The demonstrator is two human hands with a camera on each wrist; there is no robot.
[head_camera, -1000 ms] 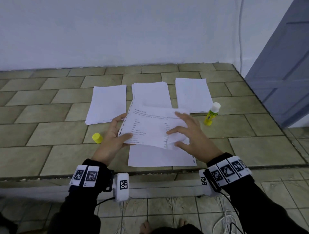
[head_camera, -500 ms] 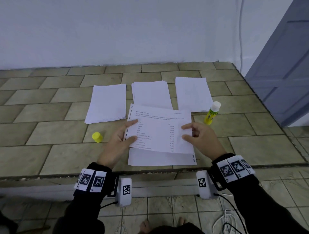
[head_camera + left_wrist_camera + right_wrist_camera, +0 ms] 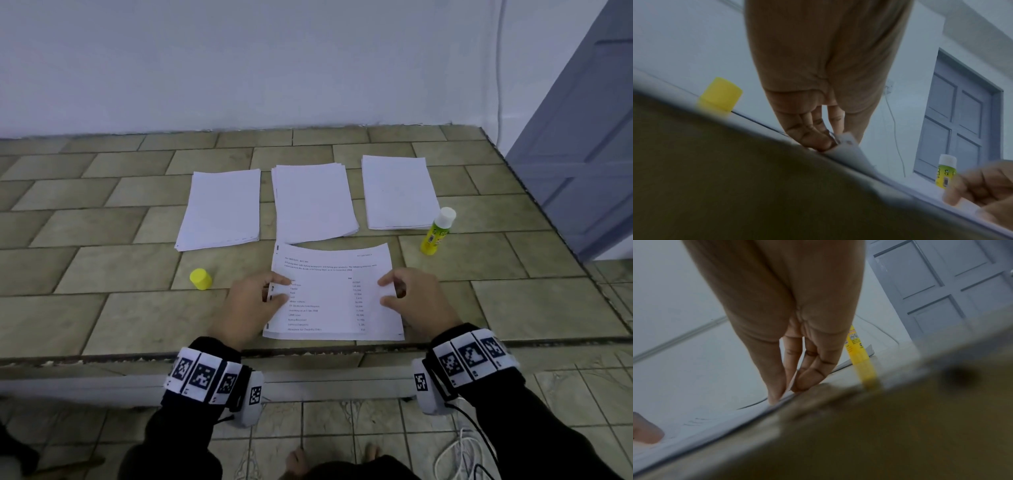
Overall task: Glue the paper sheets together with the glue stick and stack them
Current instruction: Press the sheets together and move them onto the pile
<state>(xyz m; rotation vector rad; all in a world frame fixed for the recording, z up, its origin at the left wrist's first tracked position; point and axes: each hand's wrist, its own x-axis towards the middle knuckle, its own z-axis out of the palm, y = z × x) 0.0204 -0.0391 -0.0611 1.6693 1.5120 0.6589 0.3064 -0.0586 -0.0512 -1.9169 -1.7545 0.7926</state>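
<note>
**Printed sheet pinched at both sides, close to the ledge lip**

The left hand (image 3: 251, 301) pinches the left margin of the printed sheet (image 3: 334, 291), thumb on top and fingers (image 3: 816, 139) curled under the lifted edge. The right hand (image 3: 416, 301) grips the right margin the same way, thumb and forefinger closed on the paper. The sheet sits over a blank sheet (image 3: 399, 335) whose edge shows at its near and right sides; its far edge bows upward.

Likely trouble, as I judge it: if the hands let down unevenly, the top sheet lands skewed and any glue below would fix that skew; the raised far edge could trap a crease if pressed from the near side first. Pulling outward with both pinches might tear or wrinkle the margins.

Room around: at 6 o'clock the sheets lie just beside the front lip of the tiled ledge (image 3: 102, 315), so a pull toward the body could slide them over it. At 9 o'clock the yellow cap (image 3: 200, 279) stands near the left hand; a sweeping elbow could roll it. At 2 o'clock the uncapped glue stick (image 3: 437, 236) stands upright, touching or just beside the right pile (image 3: 399, 192), easy to topple. At 12 o'clock the middle pile (image 3: 313, 202) lies near the bowed edge; the left pile (image 3: 221, 209) is at 11 o'clock. Bare tile opens at 3 and 9 o'clock.
</note>
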